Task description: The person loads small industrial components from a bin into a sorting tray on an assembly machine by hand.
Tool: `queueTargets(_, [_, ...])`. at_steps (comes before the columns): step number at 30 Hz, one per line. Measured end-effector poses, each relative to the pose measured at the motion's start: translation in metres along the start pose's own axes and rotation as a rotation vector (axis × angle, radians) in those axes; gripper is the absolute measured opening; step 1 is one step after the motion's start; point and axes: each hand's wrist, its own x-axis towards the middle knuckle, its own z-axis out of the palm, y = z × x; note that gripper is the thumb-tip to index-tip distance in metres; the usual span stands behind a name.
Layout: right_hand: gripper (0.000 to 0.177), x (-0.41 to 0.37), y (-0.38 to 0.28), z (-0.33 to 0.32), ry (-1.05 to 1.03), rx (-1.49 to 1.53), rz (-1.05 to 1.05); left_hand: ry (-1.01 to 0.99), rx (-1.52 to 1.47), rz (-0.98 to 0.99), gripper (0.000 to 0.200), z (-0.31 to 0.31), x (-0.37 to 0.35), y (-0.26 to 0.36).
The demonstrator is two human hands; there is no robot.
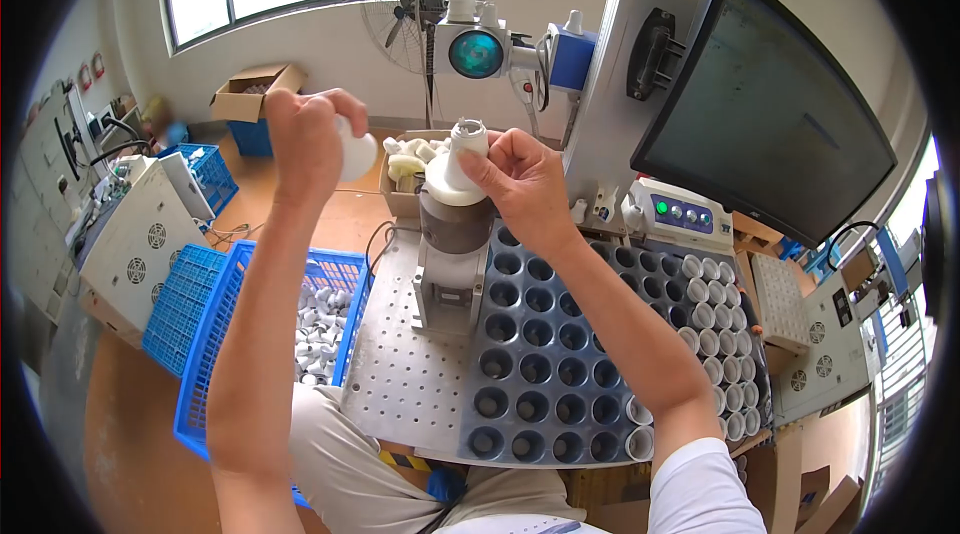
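My left hand is raised at the upper left, its fingers closed around a white light bulb with a rounded end facing right. My fingers hide the rest of that bulb. Near the middle, my right hand pinches a white bulb housing between thumb and fingers. This housing has a narrow, open-topped neck and a flared lower part. It stands upright on a dark round fixture, mounted on a metal stand, below the marking machine's green lens.
A black tray of round holes has white housings along its right side. At the left, a blue basket contains several bulbs. A monitor overhangs the right; a cardboard box with white pieces sits behind the fixture.
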Motion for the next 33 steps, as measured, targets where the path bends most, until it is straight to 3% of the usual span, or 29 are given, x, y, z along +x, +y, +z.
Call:
queueTargets(1, [0.04,-0.001,0.006,0.004,-0.011,0.046,-0.007,0.02,0.087,0.048,0.028,-0.023,-0.003,-0.02])
queueTargets(3, [0.041,-0.005,0.014,0.009,-0.031,0.08,-0.012,0.176,0.244,-0.084,0.03,-0.055,-0.021,-0.049])
queueTargets(5, [0.04,-0.008,0.023,0.012,-0.017,0.032,-0.034,0.296,0.472,-0.111,0.026,-0.081,-0.043,-0.12])
queueTargets(7, [0.039,-0.007,0.023,0.014,-0.029,0.007,-0.057,0.196,0.78,-0.243,0.025,-0.092,-0.071,-0.197])
queueTargets(10, [0.034,-0.016,0.008,0.004,-0.063,-0.108,-0.034,-0.184,1.114,-0.406,0.031,-0.068,-0.135,-0.224])
queueTargets(12, [0.031,-0.027,0.013,-0.019,-0.114,-0.176,-0.171,-0.27,1.057,-0.336,0.032,-0.086,-0.171,-0.286])
queueTargets(13, [0.028,-0.038,0.002,-0.038,-0.171,-0.341,-0.098,-0.363,0.997,-0.51,0.033,-0.093,-0.16,-0.277])
queueTargets(14, [0.026,-0.053,-0.009,-0.06,-0.271,-0.434,0.011,-0.444,1.061,-0.378,0.035,-0.102,-0.158,-0.282])
queueTargets(15, [0.024,-0.067,-0.022,-0.083,-0.369,-0.518,0.115,-0.383,1.058,-0.32,0.037,-0.117,-0.156,-0.31])
queueTargets(16, [0.023,-0.081,-0.035,-0.104,-0.466,-0.591,0.214,-0.404,1.11,-0.392,0.035,-0.123,-0.149,-0.312])
queueTargets(21, [0.05,-0.174,-0.084,-0.177,-0.757,-0.903,0.486,-0.407,1.137,-0.45,0.033,-0.149,-0.149,-0.361])
queueTargets(24, [0.053,-0.213,-0.087,-0.182,-0.799,-0.96,0.46,-0.531,1.139,-0.602,0.05,-0.146,-0.146,-0.345])
queueTargets(25, [0.054,-0.221,-0.082,-0.18,-0.783,-0.932,0.455,-0.52,1.098,-0.526,0.053,-0.147,-0.148,-0.347])
queueTargets(33, [0.046,-0.232,-0.073,-0.172,-0.8,-1.179,0.29,-0.552,1.079,-0.589,0.044,-0.148,-0.153,-0.338])
